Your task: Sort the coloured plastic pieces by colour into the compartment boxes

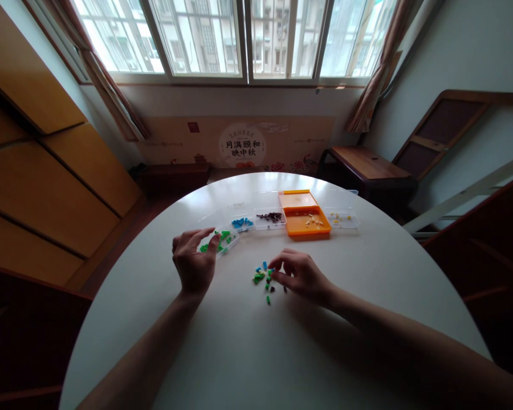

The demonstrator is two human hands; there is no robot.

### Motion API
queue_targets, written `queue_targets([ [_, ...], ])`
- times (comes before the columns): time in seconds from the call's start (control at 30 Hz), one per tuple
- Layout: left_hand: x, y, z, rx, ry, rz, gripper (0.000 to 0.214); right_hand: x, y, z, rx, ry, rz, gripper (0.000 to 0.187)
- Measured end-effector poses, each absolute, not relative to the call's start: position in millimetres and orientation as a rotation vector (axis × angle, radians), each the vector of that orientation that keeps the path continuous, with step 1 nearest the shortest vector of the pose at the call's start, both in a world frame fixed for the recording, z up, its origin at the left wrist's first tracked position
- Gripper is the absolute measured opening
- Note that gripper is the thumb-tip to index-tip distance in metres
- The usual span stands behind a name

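My left hand [195, 259] is at the near side of a clear box of small green building bricks [225, 234], thumb and forefinger apart. Nothing shows between those fingers. At the middle of the table, my right hand [299, 274] reaches into a loose pile of small bricks [259, 277], mostly green with some blue and dark ones. Its thumb and forefinger nearly meet at the pile's right edge. Whatever is between these fingertips is too small to make out. A single green brick [268, 299] lies just in front of the pile.
Behind the hands, open boxes stand in an arc on the round white table [222, 353]: blue bricks [241, 223], dark brown bricks [270, 217], an orange box [310, 232] with pale pieces, and a clear box [349, 224] with yellow ones. A wooden bench [367, 162] stands beyond.
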State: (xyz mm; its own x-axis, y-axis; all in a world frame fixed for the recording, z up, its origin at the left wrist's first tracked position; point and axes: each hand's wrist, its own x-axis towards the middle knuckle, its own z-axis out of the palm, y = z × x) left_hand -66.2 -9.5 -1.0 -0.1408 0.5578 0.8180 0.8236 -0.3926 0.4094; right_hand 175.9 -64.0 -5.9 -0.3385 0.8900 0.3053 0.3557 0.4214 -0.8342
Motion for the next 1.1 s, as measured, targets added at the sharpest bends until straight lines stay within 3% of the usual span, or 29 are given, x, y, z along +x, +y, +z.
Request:
queue_targets([
  [0.2, -62.5, -10.7, -0.5, -1.891, -1.580, -1.605, 0.018, 177.7, -70.0, -13.9, -0.779, -2.351, 0.505, 0.010],
  [0.43, -56.7, -15.0, 3.4, -1.962, -1.525, -1.640, 0.010, 176.1, -69.4, -17.4, -0.765, -2.531, 0.300, 0.015],
  [0.6, -46.7, -24.8, 2.4, -2.197, -1.268, -1.536, 0.003, 172.6, -70.3, -9.1, -0.897, -2.159, 0.666, 0.015],
  [0.77, -31.6, -43.2, 3.9, -2.519, -0.913, -1.323, 0.015, 170.9, -67.4, -3.9, -1.059, -1.751, 1.030, 0.014],
  [1.1, -26.4, -46.7, 3.1, -2.636, -0.776, -1.241, 0.012, 165.6, -70.0, -5.3, -1.072, -1.642, 1.129, 0.025],
])
